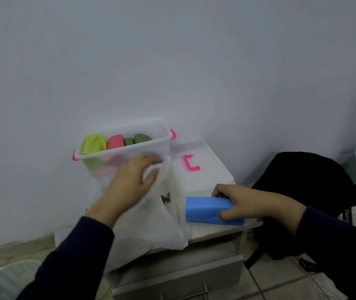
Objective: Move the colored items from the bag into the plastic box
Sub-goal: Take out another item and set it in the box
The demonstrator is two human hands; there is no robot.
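Blue block (210, 211) sits pinched in our right hand (244, 202), clear of the bag (151, 224); our left hand (133, 178) clutches the bag's mouth, steadying it.

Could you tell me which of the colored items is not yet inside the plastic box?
The blue item, held in the right hand beside the bag; the others sit inside the plastic box.

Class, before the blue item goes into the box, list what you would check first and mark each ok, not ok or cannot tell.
1. Right hand grips the blue block: ok.
2. Plastic box is open, lid lying beside it: ok.
3. Free room in the box past the yellow, red and green items: cannot tell.
4. Left hand holds the white bag steady: ok.
5. Bag emptied: cannot tell.
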